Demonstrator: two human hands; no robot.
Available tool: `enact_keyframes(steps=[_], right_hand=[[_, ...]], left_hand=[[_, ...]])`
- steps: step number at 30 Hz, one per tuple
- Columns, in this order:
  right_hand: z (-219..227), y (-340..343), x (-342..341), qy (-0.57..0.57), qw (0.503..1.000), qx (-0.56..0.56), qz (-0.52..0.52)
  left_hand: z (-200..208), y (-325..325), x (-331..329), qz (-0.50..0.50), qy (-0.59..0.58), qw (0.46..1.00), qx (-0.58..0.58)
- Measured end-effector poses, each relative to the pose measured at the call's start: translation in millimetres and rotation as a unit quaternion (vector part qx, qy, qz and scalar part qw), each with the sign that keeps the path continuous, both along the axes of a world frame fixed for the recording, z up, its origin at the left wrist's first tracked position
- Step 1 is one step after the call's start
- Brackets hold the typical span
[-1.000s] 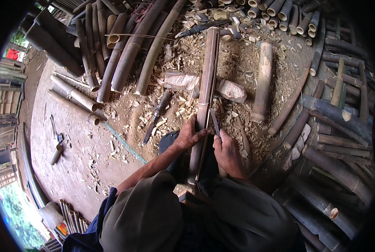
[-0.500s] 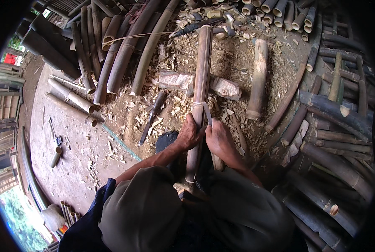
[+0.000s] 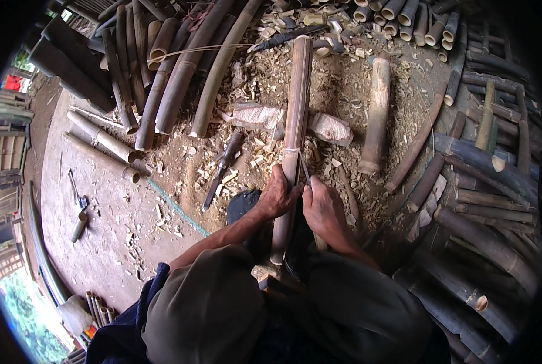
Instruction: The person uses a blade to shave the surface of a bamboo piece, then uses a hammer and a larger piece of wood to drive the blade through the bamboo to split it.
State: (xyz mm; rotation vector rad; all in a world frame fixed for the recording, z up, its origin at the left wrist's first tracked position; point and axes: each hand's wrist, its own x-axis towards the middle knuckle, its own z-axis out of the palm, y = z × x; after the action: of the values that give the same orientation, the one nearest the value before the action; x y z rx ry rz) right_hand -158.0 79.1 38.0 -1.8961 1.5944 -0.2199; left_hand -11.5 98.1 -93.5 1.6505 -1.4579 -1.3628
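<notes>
The long bamboo pole [image 3: 295,127] is gripped by the left hand [image 3: 277,197], with a thin blade [image 3: 304,171] clenched in the right hand [image 3: 324,209] against it. It's laid across chip-littered ground [image 3: 180,164], beside a shorter bamboo piece [image 3: 376,115].

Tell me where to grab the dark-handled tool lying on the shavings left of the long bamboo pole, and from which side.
Likely best by the lower, thinner dark end of the tool, coming from above with the left hand, the nearer one. It lies flat and slanted on the chips, clear of the bamboo pole, so that end seems free to close fingers around.
</notes>
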Motion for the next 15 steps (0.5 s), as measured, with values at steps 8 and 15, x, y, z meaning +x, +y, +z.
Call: enact_keyframes(steps=[8, 15], right_hand=[[-19.1, -7.5, 4.8, 0.018, 0.995, -0.088, -0.035], [-30.5, -34.1, -15.0, -0.191, 0.972, 0.106, -0.091]], left_hand=[[11.5, -17.8, -18.9, -0.001, -0.086, 0.995, 0.059], [-22.6, -24.5, 2.1, -0.027, 0.017, 0.999, -0.03]])
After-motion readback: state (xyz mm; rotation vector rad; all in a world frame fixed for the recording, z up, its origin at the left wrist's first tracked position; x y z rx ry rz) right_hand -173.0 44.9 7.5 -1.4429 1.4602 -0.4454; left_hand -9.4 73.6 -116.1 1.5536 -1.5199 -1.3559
